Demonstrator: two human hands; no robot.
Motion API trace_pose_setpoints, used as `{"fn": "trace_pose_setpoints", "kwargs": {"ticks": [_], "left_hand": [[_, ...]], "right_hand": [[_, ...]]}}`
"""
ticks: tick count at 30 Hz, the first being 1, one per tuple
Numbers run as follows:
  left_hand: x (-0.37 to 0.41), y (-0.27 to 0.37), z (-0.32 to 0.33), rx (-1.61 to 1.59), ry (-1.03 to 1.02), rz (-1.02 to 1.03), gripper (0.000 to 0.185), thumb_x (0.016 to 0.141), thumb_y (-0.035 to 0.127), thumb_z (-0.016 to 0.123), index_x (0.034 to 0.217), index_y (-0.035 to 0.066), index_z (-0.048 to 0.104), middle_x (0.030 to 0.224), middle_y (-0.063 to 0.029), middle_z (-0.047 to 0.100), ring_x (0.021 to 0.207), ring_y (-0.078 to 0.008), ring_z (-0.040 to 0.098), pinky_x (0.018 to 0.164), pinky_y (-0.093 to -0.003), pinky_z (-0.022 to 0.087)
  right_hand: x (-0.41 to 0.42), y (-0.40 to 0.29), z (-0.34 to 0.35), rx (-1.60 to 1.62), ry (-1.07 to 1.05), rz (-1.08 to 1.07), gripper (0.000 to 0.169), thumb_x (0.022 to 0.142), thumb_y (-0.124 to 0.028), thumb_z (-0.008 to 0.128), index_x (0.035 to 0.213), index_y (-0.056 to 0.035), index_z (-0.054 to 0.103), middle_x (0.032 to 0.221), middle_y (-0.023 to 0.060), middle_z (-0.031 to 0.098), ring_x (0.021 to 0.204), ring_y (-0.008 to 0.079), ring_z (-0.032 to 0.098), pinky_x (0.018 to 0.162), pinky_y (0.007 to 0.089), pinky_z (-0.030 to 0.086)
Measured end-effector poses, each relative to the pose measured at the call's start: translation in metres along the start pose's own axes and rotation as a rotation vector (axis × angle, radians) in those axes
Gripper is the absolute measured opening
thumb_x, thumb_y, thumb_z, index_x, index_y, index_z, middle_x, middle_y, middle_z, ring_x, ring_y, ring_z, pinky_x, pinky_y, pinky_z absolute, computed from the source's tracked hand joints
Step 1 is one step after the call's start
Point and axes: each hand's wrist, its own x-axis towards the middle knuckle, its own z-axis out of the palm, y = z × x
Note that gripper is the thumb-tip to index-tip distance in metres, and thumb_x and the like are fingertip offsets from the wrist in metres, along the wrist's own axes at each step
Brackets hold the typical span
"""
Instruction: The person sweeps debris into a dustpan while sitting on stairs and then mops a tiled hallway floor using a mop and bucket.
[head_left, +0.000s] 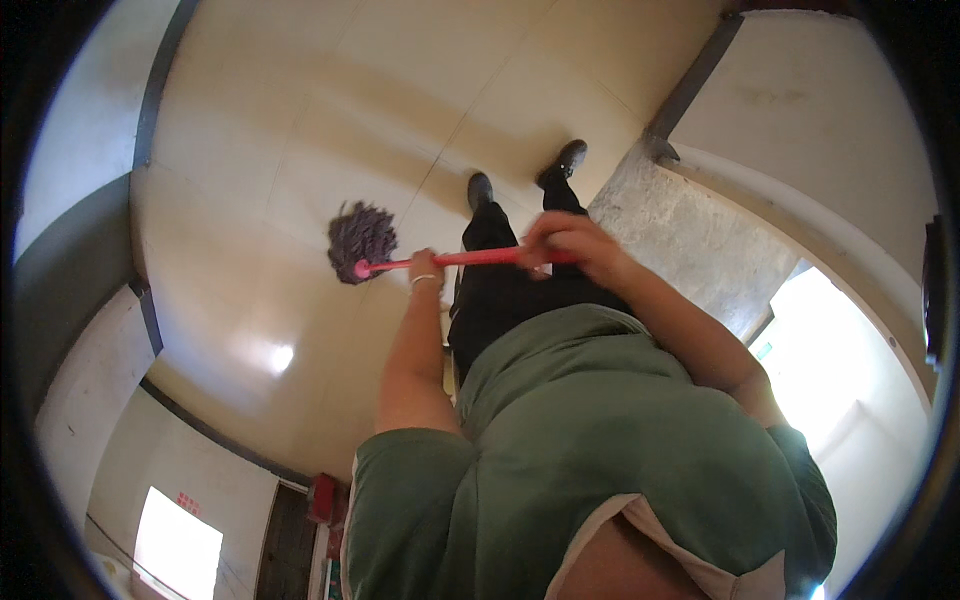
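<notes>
Both of my hands are on a pink mop handle (480, 258) that runs across the front of my body. My left hand (425, 264) grips it nearer the mop head, with a pale bracelet on that wrist. Closed around the handle's other end is my right hand (568, 244), slightly blurred. A dark purple-grey mop head (361, 238) of shaggy strands lies on the light floor, to the left of my feet in the picture.
My black shoes stand on the glossy tiled floor (315, 150). White walls with dark grey skirting (154, 97) border it. At right lies a doorway with a rough grey floor patch (675, 217). A dark door (286, 540) and a red object (325, 498) are at lower left.
</notes>
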Motion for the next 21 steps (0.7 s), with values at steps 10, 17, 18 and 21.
{"fn": "trace_pose_setpoints", "kwargs": {"ticks": [10,17,18,21], "left_hand": [[-0.041,0.01,-0.084,-0.078,0.51,-0.014,0.031,0.078,0.038,0.064,0.081,0.008,0.06,0.091,-0.0148,0.06,0.087,-0.0345,0.059,0.071,-0.0448,0.048],[-0.092,0.216,-0.18,0.014,0.257,0.257,0.031,0.077,0.032,0.063,0.099,0.009,0.06,0.1,-0.0108,0.06,0.09,-0.0303,0.062,0.073,-0.0422,0.05],[-0.104,0.242,-0.186,-0.032,0.295,0.332,0.031,0.076,0.031,0.064,0.096,0.008,0.059,0.098,-0.0119,0.06,0.089,-0.0305,0.062,0.073,-0.0419,0.05],[-0.115,0.302,-0.17,-0.171,0.352,0.595,0.032,0.078,0.032,0.064,0.092,0.004,0.054,0.093,-0.0155,0.059,0.082,-0.0335,0.062,0.07,-0.0433,0.051]], "right_hand": [[0.007,-0.012,-0.004,-0.057,-0.016,-0.217,0.033,0.087,-0.025,0.042,0.099,0.0041,0.054,0.089,0.0152,0.062,0.08,0.0209,0.061,0.08,0.0338,0.047],[-0.108,-0.168,-0.025,-0.266,0.198,-0.656,0.034,0.092,-0.039,0.039,0.091,-0.008,0.053,0.046,-0.002,0.041,0.051,0.012,0.041,0.073,0.0376,0.044],[-0.132,-0.187,-0.02,-0.179,0.133,-0.685,0.033,0.092,-0.039,0.041,0.091,-0.0084,0.053,0.045,-0.0026,0.041,0.049,0.0104,0.041,0.071,0.0352,0.042],[-0.195,-0.212,0.002,-0.285,0.122,-0.765,0.033,0.091,-0.04,0.047,0.088,-0.0085,0.055,0.046,-0.0018,0.043,0.043,0.0085,0.041,0.061,0.0322,0.04]]}}
